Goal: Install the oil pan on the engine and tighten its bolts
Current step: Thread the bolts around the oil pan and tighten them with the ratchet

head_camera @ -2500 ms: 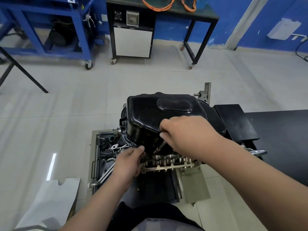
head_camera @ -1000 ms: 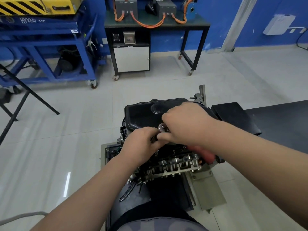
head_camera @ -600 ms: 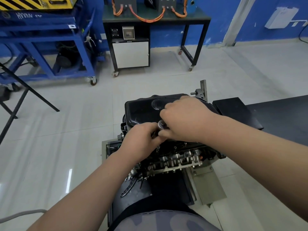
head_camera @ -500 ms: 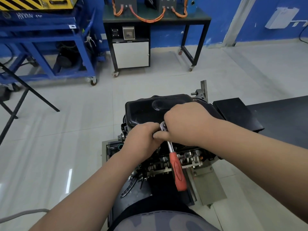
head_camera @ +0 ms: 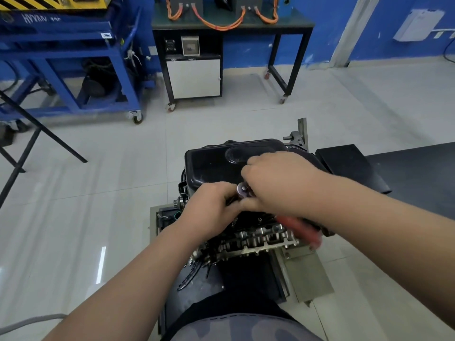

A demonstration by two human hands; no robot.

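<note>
Head view: oil pan [head_camera: 202, 163] seated on top of engine, 12 o'clock of hands. Black glossy stamped shell, rounded corners, oval dimple.
Left hand [head_camera: 211, 212] curled round drive end under ratchet [head_camera: 243, 190], steadying it; exact finger contact hidden. Ratchet head round, bright steel, at pan's near flange.
Engine [head_camera: 258, 239] below: grey cast metal, lumpy row of caps.
Right hand [head_camera: 278, 183] gripping ratchet shank near head.
Red handle [head_camera: 298, 230] swung from 6 to 4 o'clock of head, now motion-blurred under right forearm.
Judged: tightening stroke underway, more swings likely.
</note>
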